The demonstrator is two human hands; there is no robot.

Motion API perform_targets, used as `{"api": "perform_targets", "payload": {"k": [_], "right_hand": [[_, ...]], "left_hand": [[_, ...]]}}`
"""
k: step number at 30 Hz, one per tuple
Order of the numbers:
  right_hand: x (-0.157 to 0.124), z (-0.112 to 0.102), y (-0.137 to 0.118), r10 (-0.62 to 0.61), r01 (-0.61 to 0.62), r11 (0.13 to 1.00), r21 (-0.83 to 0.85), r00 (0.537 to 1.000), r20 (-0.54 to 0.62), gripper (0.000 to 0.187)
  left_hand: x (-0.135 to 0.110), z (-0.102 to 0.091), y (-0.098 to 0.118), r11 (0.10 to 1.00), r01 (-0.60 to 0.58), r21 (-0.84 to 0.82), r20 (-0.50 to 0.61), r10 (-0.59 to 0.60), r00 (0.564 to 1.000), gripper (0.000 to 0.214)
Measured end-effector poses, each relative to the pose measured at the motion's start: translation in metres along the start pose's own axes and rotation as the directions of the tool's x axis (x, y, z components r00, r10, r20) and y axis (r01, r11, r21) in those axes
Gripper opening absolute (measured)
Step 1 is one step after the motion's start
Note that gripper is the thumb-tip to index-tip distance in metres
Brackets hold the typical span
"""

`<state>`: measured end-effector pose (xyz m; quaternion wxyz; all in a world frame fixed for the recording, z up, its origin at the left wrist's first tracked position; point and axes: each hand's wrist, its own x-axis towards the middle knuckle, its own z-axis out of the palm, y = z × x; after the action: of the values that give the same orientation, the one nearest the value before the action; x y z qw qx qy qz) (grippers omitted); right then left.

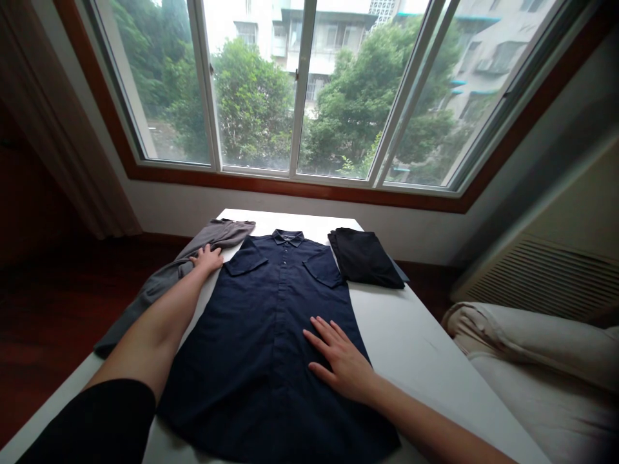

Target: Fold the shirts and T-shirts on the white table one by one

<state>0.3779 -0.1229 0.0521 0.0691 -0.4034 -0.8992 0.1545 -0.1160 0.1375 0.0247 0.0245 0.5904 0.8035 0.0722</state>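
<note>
A dark navy short-sleeved shirt (251,322) lies spread out front side up, its collar toward the window and its hem toward me. Both short sleeves rest folded inward over the shirt's front. My right hand (338,357) lies flat on the lower right part of the shirt, fingers apart. Out to the left, my left hand (207,260) rests with spread fingers on the edge of a grey garment (169,274), just beside the shirt's left sleeve. That grey garment lies loosely along the table's left side and hangs over its edge.
The white table (406,341) stands near a wide window (294,96). Folded black clothing (365,258) lies at the table's far right, with a bluish-grey edge showing beneath. A pale cushioned seat (536,367) is on the right, and a curtain (68,129) hangs at the left.
</note>
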Motion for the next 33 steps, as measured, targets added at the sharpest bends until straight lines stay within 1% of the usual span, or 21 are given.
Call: {"api": "perform_targets", "payload": {"k": [4, 6, 8, 9, 10, 12, 13, 14, 15, 17, 19, 21, 24, 26, 30, 33], "right_hand": [[0.001, 0.000, 0.000, 0.011, -0.011, 1.000, 0.005, 1.000, 0.003, 0.071], [0.002, -0.001, 0.001, 0.013, -0.013, 1.000, 0.005, 1.000, 0.005, 0.071], [0.002, -0.001, 0.002, 0.013, -0.014, 1.000, 0.009, 1.000, 0.008, 0.071], [0.002, -0.001, 0.002, 0.013, -0.013, 1.000, 0.011, 1.000, 0.010, 0.071], [0.002, -0.001, 0.002, 0.013, -0.013, 1.000, 0.013, 1.000, 0.013, 0.071], [0.002, -0.002, 0.003, 0.013, -0.013, 1.000, 0.015, 1.000, 0.017, 0.071], [0.003, -0.002, 0.003, 0.012, -0.013, 1.000, 0.017, 1.000, 0.018, 0.071], [0.003, -0.002, 0.003, 0.012, -0.012, 1.000, 0.020, 1.000, 0.017, 0.070], [0.003, -0.002, 0.003, 0.012, -0.013, 1.000, 0.025, 1.000, 0.015, 0.070], [0.004, -0.003, 0.004, 0.014, -0.015, 0.999, 0.036, 1.000, 0.008, 0.070], [0.004, -0.004, 0.004, 0.016, -0.017, 0.999, 0.044, 1.000, 0.006, 0.071], [0.005, -0.006, 0.004, 0.018, -0.019, 0.999, 0.051, 1.000, 0.013, 0.070], [0.005, -0.008, 0.005, 0.018, -0.019, 0.998, 0.067, 1.000, 0.020, 0.071], [0.005, -0.009, 0.007, 0.016, -0.018, 0.996, 0.083, 1.000, 0.020, 0.071], [0.006, -0.011, 0.012, 0.023, -0.027, 0.993, 0.117, 0.999, 0.035, 0.074], [0.006, -0.011, 0.015, 0.030, -0.037, 0.990, 0.136, 0.998, 0.051, 0.075]], "left_hand": [[0.012, -0.001, 0.002, 0.999, 0.037, -0.006, 0.004, -0.037, 0.999, 0.060], [0.018, -0.003, 0.005, 0.997, 0.072, -0.031, 0.030, -0.071, 0.997, 0.061], [0.023, -0.006, 0.009, 0.994, 0.101, -0.042, 0.057, -0.099, 0.994, 0.059], [0.024, -0.008, 0.013, 0.995, 0.098, -0.033, 0.046, -0.097, 0.994, 0.057], [0.025, -0.009, 0.017, 0.997, 0.076, -0.016, 0.010, -0.076, 0.997, 0.053], [0.024, -0.011, 0.031, 1.000, -0.021, 0.022, -0.120, 0.023, 0.993, 0.047], [0.022, -0.010, 0.040, 0.996, -0.090, 0.030, -0.176, 0.094, 0.980, 0.046], [0.021, -0.009, 0.050, 0.986, -0.163, 0.029, -0.203, 0.166, 0.965, 0.046], [0.021, -0.006, 0.060, 0.973, -0.230, 0.019, -0.199, 0.229, 0.953, 0.048], [0.022, 0.001, 0.081, 0.948, -0.317, -0.010, -0.132, 0.313, 0.941, 0.049], [0.025, 0.012, 0.098, 0.940, -0.339, -0.024, -0.059, 0.337, 0.940, 0.049], [0.031, 0.023, 0.109, 0.946, -0.323, -0.024, -0.014, 0.323, 0.946, 0.052], [0.040, 0.035, 0.114, 0.958, -0.288, -0.021, 0.029, 0.288, 0.957, 0.064], [0.045, 0.039, 0.114, 0.961, -0.275, -0.017, 0.042, 0.275, 0.960, 0.071], [0.057, 0.038, 0.112, 0.959, -0.282, -0.007, 0.076, 0.282, 0.957, 0.076], [0.067, 0.035, 0.114, 0.964, -0.265, -0.007, 0.103, 0.264, 0.959, 0.078]]}}
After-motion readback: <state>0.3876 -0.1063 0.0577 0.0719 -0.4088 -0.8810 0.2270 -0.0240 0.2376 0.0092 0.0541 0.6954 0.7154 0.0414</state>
